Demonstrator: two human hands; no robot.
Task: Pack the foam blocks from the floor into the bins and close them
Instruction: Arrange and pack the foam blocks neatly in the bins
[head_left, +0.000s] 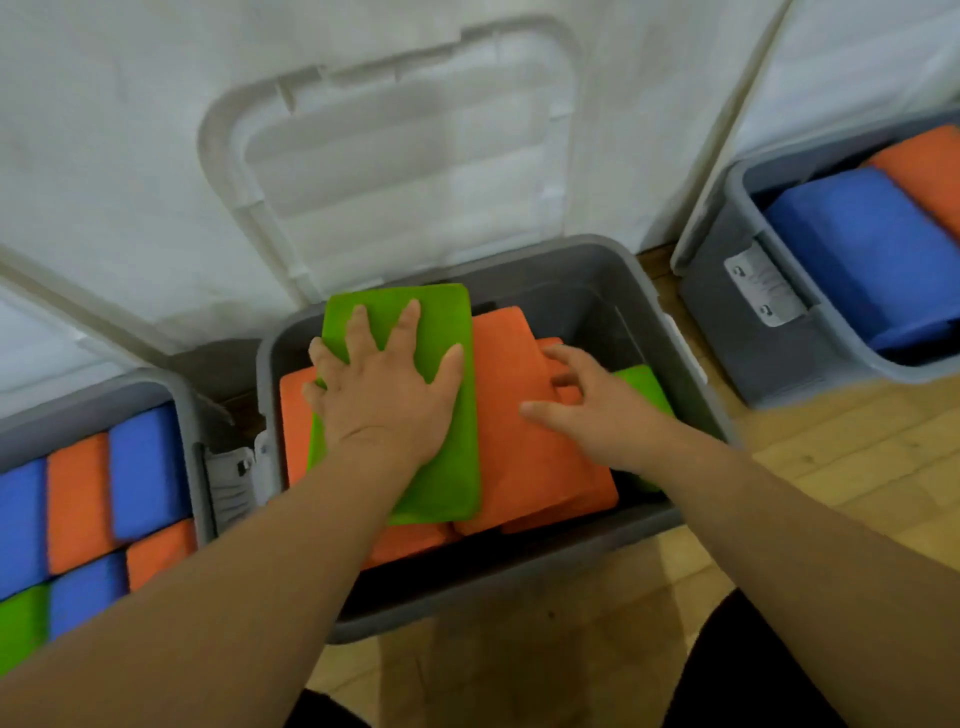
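Note:
A grey middle bin (582, 265) stands open before me, its clear lid (395, 156) leaning up against the white wall. Inside lie orange foam blocks (524, 441) and, on top at the left, a green foam block (447, 467). My left hand (384, 389) presses flat on that green block with its fingers spread. My right hand (587, 400) hovers over the orange blocks, fingers loosely bent, touching the top one. Another green block (644, 384) peeks out behind the right hand at the bin's right side.
A grey bin on the left (182, 395) holds blue, orange and green blocks. A third grey bin (727, 291) at the right holds a blue and an orange block. Both stand open. Wooden floor (831, 467) lies in front and to the right.

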